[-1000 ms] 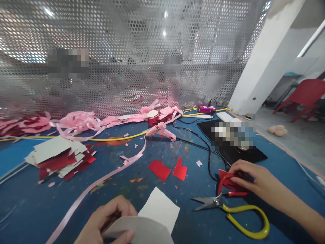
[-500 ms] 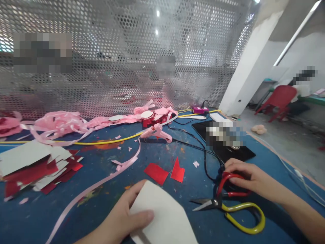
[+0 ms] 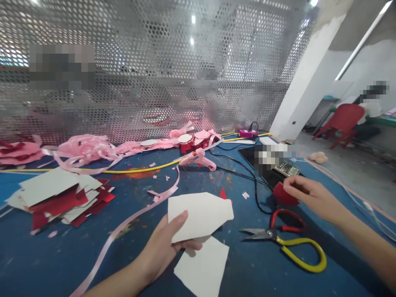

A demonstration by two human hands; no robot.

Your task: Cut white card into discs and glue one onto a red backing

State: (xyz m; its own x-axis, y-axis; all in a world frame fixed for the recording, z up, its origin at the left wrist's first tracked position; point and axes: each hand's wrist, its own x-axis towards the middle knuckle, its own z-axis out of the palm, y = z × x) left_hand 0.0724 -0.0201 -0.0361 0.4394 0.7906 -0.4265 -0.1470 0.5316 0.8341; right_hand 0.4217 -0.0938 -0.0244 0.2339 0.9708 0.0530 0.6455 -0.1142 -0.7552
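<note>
My left hand (image 3: 168, 243) grips a white card piece (image 3: 201, 214) with cut corners, thumb on top and fingers beneath. Just below those fingers is a second white card piece (image 3: 204, 268); whether they touch it I cannot tell. At the right, my right hand (image 3: 309, 194) pinches a red piece of card (image 3: 283, 196) above the table. Scissors (image 3: 270, 235) with one red and one yellow handle lie on the blue table, blades parted, nearer to me than the right hand and apart from it. A red scrap (image 3: 223, 193) shows partly behind the held white card.
White and red card pieces (image 3: 55, 189) are piled at the left. A pink glue gun (image 3: 199, 161) lies mid-table with a black cable. Pink ribbon (image 3: 123, 222) trails toward me. A yellow cable (image 3: 139, 169) runs across, before a perforated metal screen (image 3: 148, 53). A person sits far right.
My right hand has left the scissors, which now lie slightly lower, and holds red card. My left hand's white card has lifted and turned sideways, and a second white piece shows below.
</note>
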